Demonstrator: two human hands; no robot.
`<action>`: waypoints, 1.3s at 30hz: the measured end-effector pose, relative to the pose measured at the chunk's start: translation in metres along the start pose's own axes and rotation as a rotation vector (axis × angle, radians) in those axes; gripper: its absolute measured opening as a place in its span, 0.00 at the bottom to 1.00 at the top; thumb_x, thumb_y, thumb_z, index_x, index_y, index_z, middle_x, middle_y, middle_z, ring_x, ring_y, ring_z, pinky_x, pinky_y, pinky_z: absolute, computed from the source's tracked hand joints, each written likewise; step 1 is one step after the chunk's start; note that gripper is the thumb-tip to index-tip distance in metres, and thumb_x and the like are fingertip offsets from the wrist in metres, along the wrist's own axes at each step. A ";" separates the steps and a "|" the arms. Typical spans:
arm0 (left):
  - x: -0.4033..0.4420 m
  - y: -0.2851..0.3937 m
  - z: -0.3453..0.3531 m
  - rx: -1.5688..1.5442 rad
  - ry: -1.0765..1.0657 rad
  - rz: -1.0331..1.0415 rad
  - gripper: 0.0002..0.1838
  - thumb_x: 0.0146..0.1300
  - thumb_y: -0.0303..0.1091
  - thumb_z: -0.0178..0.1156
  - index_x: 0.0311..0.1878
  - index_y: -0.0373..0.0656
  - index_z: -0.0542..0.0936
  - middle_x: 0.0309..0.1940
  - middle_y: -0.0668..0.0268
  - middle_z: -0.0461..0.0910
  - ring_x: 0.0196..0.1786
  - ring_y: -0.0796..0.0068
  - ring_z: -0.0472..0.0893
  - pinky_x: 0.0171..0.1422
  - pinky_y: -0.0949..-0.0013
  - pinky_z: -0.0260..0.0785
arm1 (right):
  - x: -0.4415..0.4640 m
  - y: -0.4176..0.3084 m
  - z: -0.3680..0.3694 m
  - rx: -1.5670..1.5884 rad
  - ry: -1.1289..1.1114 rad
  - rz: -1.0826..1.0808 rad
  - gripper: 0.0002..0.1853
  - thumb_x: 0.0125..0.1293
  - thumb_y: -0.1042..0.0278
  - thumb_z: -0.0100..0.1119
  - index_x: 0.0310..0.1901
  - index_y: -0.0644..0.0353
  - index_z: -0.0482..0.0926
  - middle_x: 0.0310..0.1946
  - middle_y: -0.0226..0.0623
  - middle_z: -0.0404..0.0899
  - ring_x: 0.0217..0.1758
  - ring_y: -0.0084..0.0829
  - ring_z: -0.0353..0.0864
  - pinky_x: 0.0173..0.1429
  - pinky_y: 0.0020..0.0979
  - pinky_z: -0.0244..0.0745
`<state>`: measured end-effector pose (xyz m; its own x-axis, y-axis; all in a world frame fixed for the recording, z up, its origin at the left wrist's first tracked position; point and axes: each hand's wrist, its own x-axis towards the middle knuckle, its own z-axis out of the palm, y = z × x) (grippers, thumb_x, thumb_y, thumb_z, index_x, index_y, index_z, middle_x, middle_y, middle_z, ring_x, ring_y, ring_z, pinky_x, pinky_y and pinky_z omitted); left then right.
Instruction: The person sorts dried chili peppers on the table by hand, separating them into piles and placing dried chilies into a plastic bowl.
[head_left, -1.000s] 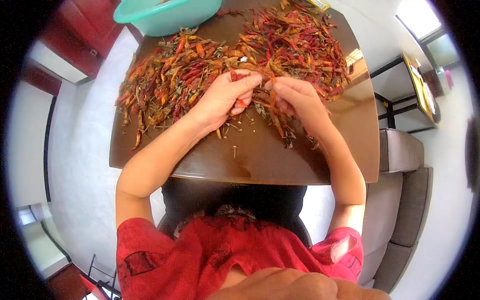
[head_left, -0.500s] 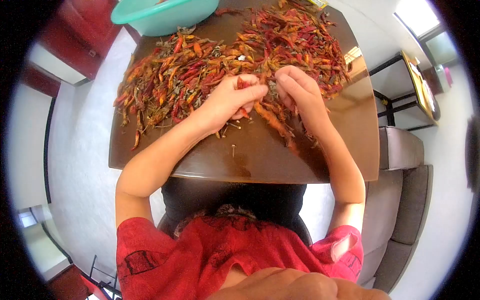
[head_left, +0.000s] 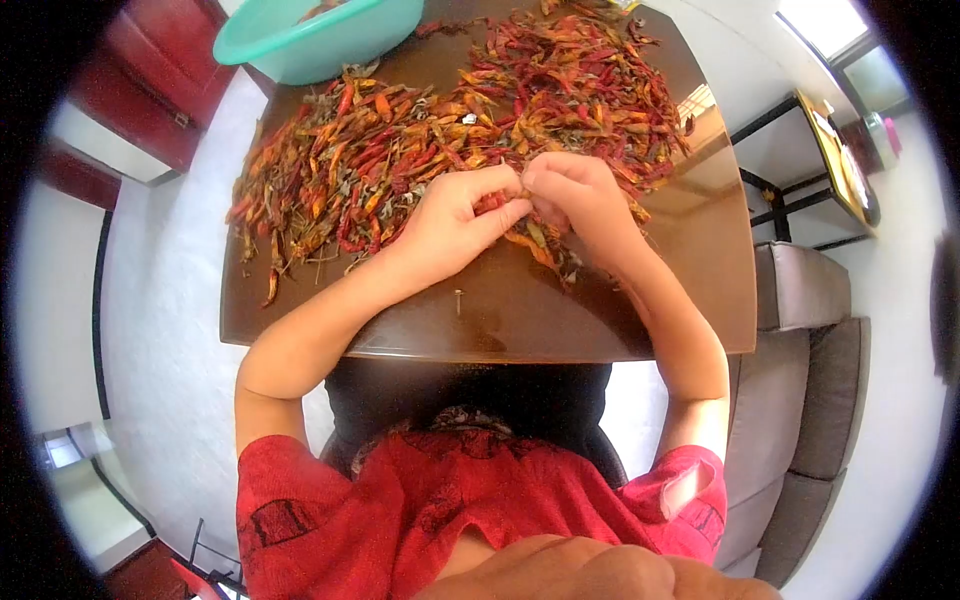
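Dried red and orange chillies (head_left: 590, 90) lie in a broad heap across the brown table (head_left: 400, 335). At the heap's near edge, my left hand (head_left: 460, 215) is closed around red chillies, which show between thumb and fingers. My right hand (head_left: 580, 200) touches the left fingertips, its thumb and forefinger pinched together; whatever is between them is too small to make out. Orange chillies stick out just below the two hands. A small stem piece (head_left: 458, 301) lies on the bare wood nearer to me.
A turquoise basin (head_left: 330, 45) stands at the table's far left. Beyond the right edge are a black-framed side table (head_left: 840, 170) and a grey sofa (head_left: 770, 410). Dark red cabinets (head_left: 150, 80) are at the far left.
My right hand was apart from the left half a second ago and now meets its fingertips. The view has shifted slightly, and less of the chillies in my left hand shows.
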<state>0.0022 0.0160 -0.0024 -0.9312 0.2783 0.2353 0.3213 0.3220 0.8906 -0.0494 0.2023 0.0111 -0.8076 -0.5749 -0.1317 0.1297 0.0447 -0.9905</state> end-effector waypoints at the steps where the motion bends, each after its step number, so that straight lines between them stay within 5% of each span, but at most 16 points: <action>1: 0.001 -0.002 0.000 0.002 -0.001 0.000 0.06 0.65 0.31 0.62 0.38 0.39 0.79 0.25 0.73 0.74 0.28 0.84 0.69 0.33 0.74 0.63 | 0.000 0.000 0.002 0.002 0.000 -0.001 0.08 0.66 0.67 0.57 0.29 0.58 0.76 0.22 0.20 0.69 0.23 0.12 0.63 0.26 0.19 0.57; 3: 0.003 -0.008 0.000 0.049 0.055 0.185 0.05 0.64 0.29 0.62 0.37 0.37 0.79 0.26 0.68 0.75 0.29 0.80 0.72 0.34 0.72 0.65 | 0.000 0.000 0.007 0.509 -0.034 0.163 0.10 0.66 0.67 0.55 0.26 0.53 0.70 0.18 0.18 0.62 0.19 0.14 0.56 0.22 0.21 0.50; 6: -0.002 0.000 0.000 0.190 -0.063 0.329 0.04 0.64 0.28 0.61 0.37 0.37 0.79 0.28 0.66 0.77 0.31 0.78 0.75 0.35 0.71 0.66 | 0.026 0.020 -0.017 0.778 0.126 0.103 0.13 0.67 0.69 0.53 0.25 0.51 0.64 0.17 0.17 0.55 0.17 0.16 0.51 0.21 0.22 0.48; 8: -0.003 0.012 0.002 0.020 -0.058 0.248 0.07 0.66 0.31 0.60 0.34 0.38 0.77 0.28 0.67 0.75 0.29 0.78 0.74 0.34 0.71 0.66 | 0.026 0.011 -0.035 0.745 0.174 -0.039 0.12 0.68 0.69 0.53 0.26 0.50 0.64 0.19 0.17 0.55 0.20 0.15 0.52 0.23 0.21 0.49; 10: 0.002 0.019 -0.010 -0.622 0.015 -0.223 0.11 0.69 0.37 0.58 0.33 0.41 0.73 0.29 0.69 0.73 0.30 0.78 0.72 0.32 0.71 0.67 | 0.020 -0.001 -0.042 0.567 0.072 -0.043 0.11 0.69 0.67 0.53 0.27 0.51 0.66 0.21 0.18 0.58 0.21 0.15 0.54 0.25 0.21 0.50; 11: 0.009 0.015 -0.007 -0.834 0.050 -0.090 0.13 0.71 0.42 0.55 0.33 0.45 0.70 0.29 0.70 0.70 0.30 0.79 0.70 0.33 0.74 0.66 | 0.018 -0.002 -0.041 0.571 0.043 -0.064 0.11 0.69 0.67 0.53 0.27 0.51 0.66 0.21 0.18 0.58 0.21 0.15 0.54 0.25 0.21 0.50; 12: 0.009 0.008 -0.015 -1.059 -0.021 -0.093 0.12 0.72 0.41 0.54 0.38 0.43 0.74 0.36 0.64 0.77 0.39 0.73 0.78 0.44 0.70 0.74 | 0.017 -0.002 -0.039 0.430 0.059 -0.054 0.10 0.69 0.67 0.53 0.28 0.52 0.67 0.21 0.19 0.59 0.22 0.15 0.55 0.25 0.21 0.50; 15: 0.011 -0.012 -0.027 -1.637 -0.017 -0.199 0.11 0.74 0.37 0.51 0.51 0.42 0.78 0.56 0.55 0.79 0.58 0.56 0.79 0.69 0.46 0.68 | 0.019 0.004 -0.036 0.250 0.059 -0.071 0.09 0.69 0.66 0.53 0.30 0.53 0.69 0.22 0.20 0.62 0.23 0.15 0.56 0.26 0.22 0.51; 22: 0.013 -0.003 -0.043 -1.684 0.256 -0.251 0.09 0.71 0.34 0.56 0.49 0.42 0.78 0.50 0.60 0.81 0.53 0.61 0.81 0.71 0.43 0.65 | 0.020 0.015 -0.030 0.006 0.040 -0.052 0.08 0.70 0.64 0.53 0.34 0.58 0.75 0.22 0.21 0.68 0.23 0.13 0.61 0.27 0.20 0.55; 24: 0.012 -0.007 -0.045 -1.657 0.316 -0.293 0.09 0.70 0.34 0.57 0.48 0.41 0.77 0.43 0.62 0.80 0.46 0.65 0.81 0.70 0.44 0.65 | 0.018 0.020 -0.024 -0.407 0.038 -0.186 0.15 0.70 0.61 0.54 0.30 0.65 0.77 0.19 0.26 0.71 0.23 0.21 0.64 0.28 0.26 0.59; 25: 0.013 -0.015 -0.049 -1.643 0.290 -0.278 0.09 0.71 0.35 0.57 0.48 0.40 0.77 0.40 0.63 0.79 0.42 0.66 0.80 0.69 0.46 0.67 | 0.014 0.017 -0.021 -0.534 0.033 -0.221 0.17 0.69 0.60 0.55 0.31 0.69 0.77 0.19 0.35 0.73 0.23 0.25 0.67 0.31 0.30 0.64; 30: 0.046 0.005 -0.100 -1.582 0.537 -0.249 0.12 0.73 0.37 0.53 0.47 0.37 0.74 0.32 0.64 0.74 0.32 0.71 0.75 0.52 0.57 0.76 | 0.009 0.014 -0.013 -0.630 0.037 -0.332 0.14 0.67 0.62 0.56 0.35 0.68 0.78 0.21 0.41 0.73 0.24 0.29 0.70 0.35 0.34 0.69; 32: 0.074 0.012 -0.137 -1.423 0.645 -0.143 0.15 0.76 0.40 0.48 0.49 0.35 0.72 0.32 0.64 0.74 0.34 0.72 0.75 0.50 0.57 0.75 | 0.009 0.015 -0.013 -0.609 0.017 -0.342 0.13 0.67 0.63 0.56 0.35 0.67 0.78 0.21 0.42 0.74 0.25 0.29 0.71 0.35 0.34 0.69; 35: 0.118 0.022 -0.191 -1.162 0.790 -0.035 0.24 0.78 0.50 0.41 0.57 0.36 0.69 0.45 0.53 0.75 0.47 0.63 0.77 0.64 0.51 0.69 | 0.009 0.018 -0.013 -0.662 -0.023 -0.366 0.12 0.67 0.64 0.56 0.35 0.67 0.78 0.23 0.40 0.75 0.27 0.29 0.73 0.36 0.33 0.70; 38: 0.142 0.018 -0.235 -1.005 0.680 -0.019 0.30 0.75 0.58 0.38 0.51 0.37 0.75 0.44 0.51 0.79 0.55 0.62 0.76 0.63 0.46 0.67 | 0.008 0.016 -0.011 -0.730 -0.049 -0.392 0.11 0.67 0.66 0.55 0.36 0.68 0.78 0.25 0.41 0.76 0.28 0.30 0.74 0.37 0.33 0.70; 39: 0.143 0.022 -0.238 -1.005 0.675 -0.016 0.30 0.75 0.58 0.38 0.51 0.37 0.75 0.44 0.51 0.79 0.55 0.62 0.76 0.63 0.46 0.67 | 0.008 0.014 -0.011 -0.742 -0.045 -0.399 0.12 0.66 0.65 0.55 0.36 0.66 0.79 0.26 0.45 0.78 0.29 0.38 0.76 0.38 0.37 0.71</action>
<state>-0.1647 -0.1521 0.1437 -0.9326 -0.3435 0.1107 0.3109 -0.6089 0.7297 -0.0604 0.2071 -0.0043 -0.6865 -0.6930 0.2199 -0.5850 0.3469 -0.7331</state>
